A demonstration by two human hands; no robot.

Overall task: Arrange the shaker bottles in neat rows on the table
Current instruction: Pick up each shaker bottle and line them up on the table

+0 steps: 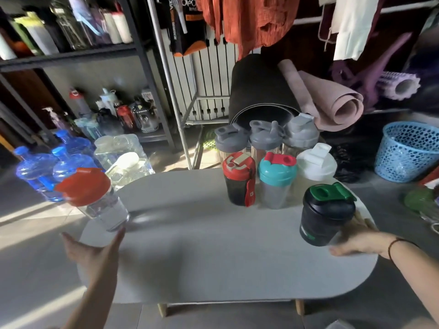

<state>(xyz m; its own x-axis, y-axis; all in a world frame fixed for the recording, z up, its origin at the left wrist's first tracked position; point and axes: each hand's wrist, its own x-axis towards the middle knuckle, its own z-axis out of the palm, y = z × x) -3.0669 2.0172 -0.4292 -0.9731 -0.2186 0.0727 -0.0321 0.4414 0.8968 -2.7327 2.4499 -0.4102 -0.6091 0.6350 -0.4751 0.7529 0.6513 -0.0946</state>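
Observation:
On the white oval table [213, 257], three grey-lidded shaker bottles [264, 138] form a back row at the far right. In front of them stand a dark bottle with a red lid [238, 179], a teal-lidded bottle [276, 180] and a white-lidded bottle [316, 166]. My right hand [356, 236] grips a black bottle with a green lid [326, 214], tilted above the table's right edge. A clear bottle with a red lid [95, 198] leans at the table's left edge. My left hand [95, 248] is spread just below its base, the thumb near the bottom.
Blue water jugs [40, 172] and clear containers [123, 153] sit on the floor to the left, below a dark shelf unit [71, 55]. Rolled mats [332, 108] lie behind the table. A blue perforated basket [408, 153] stands at the right. Clothes hang behind.

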